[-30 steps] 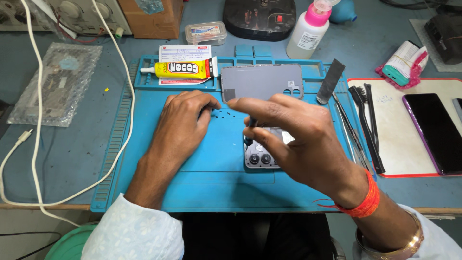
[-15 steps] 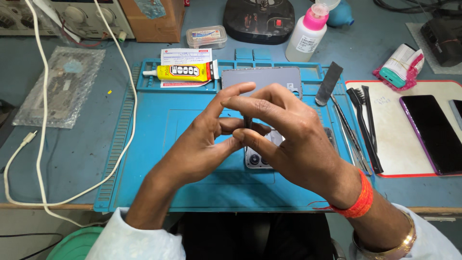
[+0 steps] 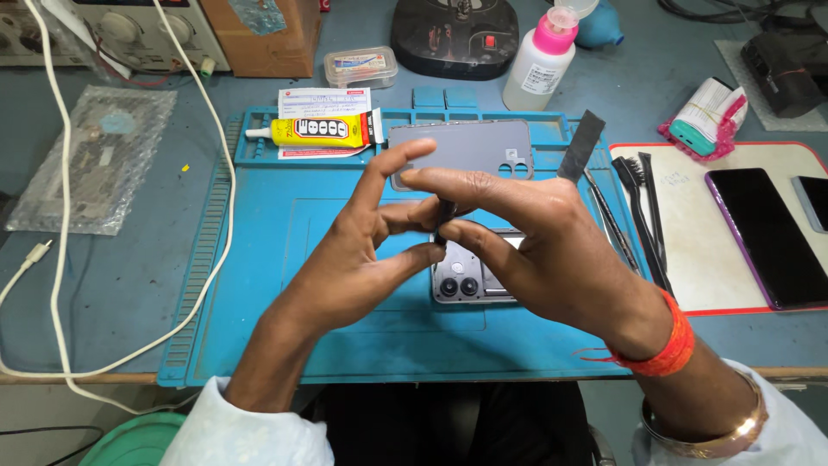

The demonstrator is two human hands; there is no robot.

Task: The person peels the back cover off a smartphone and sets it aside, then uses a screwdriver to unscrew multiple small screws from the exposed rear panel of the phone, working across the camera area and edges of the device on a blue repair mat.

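Observation:
My left hand (image 3: 358,255) and my right hand (image 3: 543,246) meet fingertip to fingertip over a blue work mat (image 3: 259,285). Between them is a small dark part (image 3: 443,217), pinched by my right thumb and forefinger, with my left fingertips on it too. Just below the hands lies an opened grey phone (image 3: 466,285), camera lenses showing, mostly hidden by my right hand. Its grey back cover (image 3: 470,142) lies apart at the mat's far edge.
A yellow glue tube (image 3: 319,131) lies on a card at the mat's back left. Brushes and tweezers (image 3: 642,207) lie right of the mat, beside a white pad holding a dark phone (image 3: 768,237). A pink-capped bottle (image 3: 539,65) stands behind. A white cable (image 3: 216,198) crosses the left side.
My left hand lifted off the mat and rose to meet my right hand. Both now close on the small dark part above the phone.

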